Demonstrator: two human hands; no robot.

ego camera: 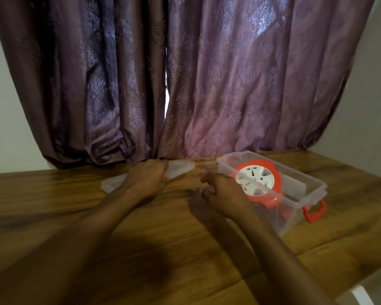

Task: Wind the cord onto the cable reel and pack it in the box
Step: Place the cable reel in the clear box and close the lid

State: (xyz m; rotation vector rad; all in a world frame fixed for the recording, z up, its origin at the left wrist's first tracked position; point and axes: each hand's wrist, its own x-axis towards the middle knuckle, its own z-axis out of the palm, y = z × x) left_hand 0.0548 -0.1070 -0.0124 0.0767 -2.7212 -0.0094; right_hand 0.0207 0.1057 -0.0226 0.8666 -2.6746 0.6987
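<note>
The orange cable reel (271, 172) with its white socket face lies inside the clear plastic box (312, 183), which has orange latches and stands on the wooden table at the right. The box's clear lid (180, 169) lies flat on the table to the left of the box, near the curtain. My left hand (147, 177) rests on top of the lid, its fingers curled over it. My right hand (224, 192) hovers just left of the box, fingers loosely apart and holding nothing. No loose cord shows.
The wooden table (163, 238) fills the lower half of the view. Purple patterned curtains (185, 73) hang right behind the table's far edge. The table's right edge runs past the box, with a white object (361, 296) below the near right corner.
</note>
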